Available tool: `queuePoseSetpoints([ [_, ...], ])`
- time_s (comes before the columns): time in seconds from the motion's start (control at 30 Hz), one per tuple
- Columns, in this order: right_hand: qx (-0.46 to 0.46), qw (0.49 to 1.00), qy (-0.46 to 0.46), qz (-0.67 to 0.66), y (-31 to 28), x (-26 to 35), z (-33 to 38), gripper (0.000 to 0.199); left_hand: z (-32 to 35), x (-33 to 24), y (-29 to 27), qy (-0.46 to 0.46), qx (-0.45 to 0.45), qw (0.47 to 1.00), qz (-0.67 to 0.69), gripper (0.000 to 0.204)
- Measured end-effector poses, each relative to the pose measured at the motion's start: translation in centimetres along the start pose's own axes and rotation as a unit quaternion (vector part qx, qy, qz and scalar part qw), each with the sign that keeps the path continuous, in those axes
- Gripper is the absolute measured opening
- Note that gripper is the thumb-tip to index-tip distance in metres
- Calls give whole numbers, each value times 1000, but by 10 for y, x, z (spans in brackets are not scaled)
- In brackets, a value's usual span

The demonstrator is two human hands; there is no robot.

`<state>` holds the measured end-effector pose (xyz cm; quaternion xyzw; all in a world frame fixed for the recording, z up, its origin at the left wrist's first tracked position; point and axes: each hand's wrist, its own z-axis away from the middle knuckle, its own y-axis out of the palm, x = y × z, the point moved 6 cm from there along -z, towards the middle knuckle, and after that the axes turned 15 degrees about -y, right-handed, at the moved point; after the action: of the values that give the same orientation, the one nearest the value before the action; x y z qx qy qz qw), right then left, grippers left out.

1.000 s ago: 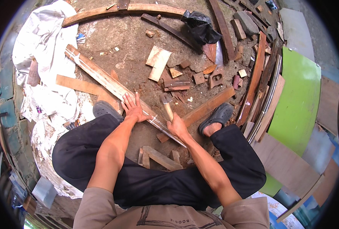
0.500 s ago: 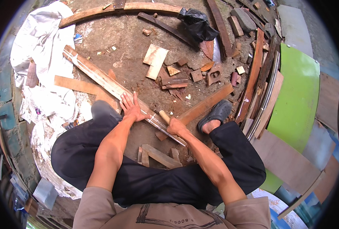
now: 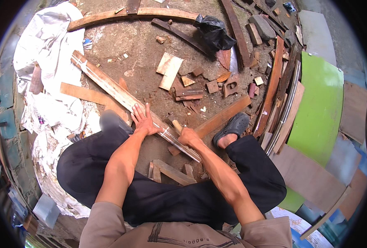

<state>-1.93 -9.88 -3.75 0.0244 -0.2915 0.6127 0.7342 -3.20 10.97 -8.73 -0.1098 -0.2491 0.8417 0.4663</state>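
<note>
A long wooden plank (image 3: pixel 109 82) with pale, whitish streaks lies slantwise between my legs, its near end close to my lap. My left hand (image 3: pixel 144 122) presses flat on it, fingers spread. Beside the plank's near end, my right hand (image 3: pixel 187 136) is closed around a tool with a pale wooden handle (image 3: pixel 177 125). The handle's rounded end sticks out above my fist; the tool's other end is hidden. A second brown board (image 3: pixel 223 115) runs beneath the plank toward my right foot, and a flat strip of wood (image 3: pixel 84 91) lies on the left.
A handsaw (image 3: pixel 232 80), wood offcuts (image 3: pixel 170 70) and a black plastic bag (image 3: pixel 214 33) lie on the dirt ahead. White sacking (image 3: pixel 47 37) covers the left. Long boards (image 3: pixel 270 87) and a green panel (image 3: pixel 320 107) line the right. Short wood blocks (image 3: pixel 173 171) lie near my lap.
The view has shifted slightly. My right hand sits a little closer to the plank, and less of the tool shows past it. My left hand stays pressed on the plank.
</note>
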Motion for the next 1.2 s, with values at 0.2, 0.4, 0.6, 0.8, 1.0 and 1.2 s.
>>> queuePoseSetpoints([
  [0.2,-161,986,-4,-50,-24,32,22,42,-4,3,4,-5,-1,1000,4,155],
  [0.4,53,997,-27,46,18,5,-5,42,6,3,8,11,-8,1000,-5,155],
  [0.6,-193,977,-55,-75,-21,45,16,38,-1,4,4,9,-16,1000,7,154],
  [0.8,87,995,21,43,11,10,0,50,5,0,3,4,0,1000,-7,153],
  [1.0,-169,984,-32,-50,-25,42,13,38,3,2,5,1,1,1000,-4,152],
  [1.2,100,993,19,60,26,-24,-6,40,5,-1,3,7,8,1000,-15,151],
])
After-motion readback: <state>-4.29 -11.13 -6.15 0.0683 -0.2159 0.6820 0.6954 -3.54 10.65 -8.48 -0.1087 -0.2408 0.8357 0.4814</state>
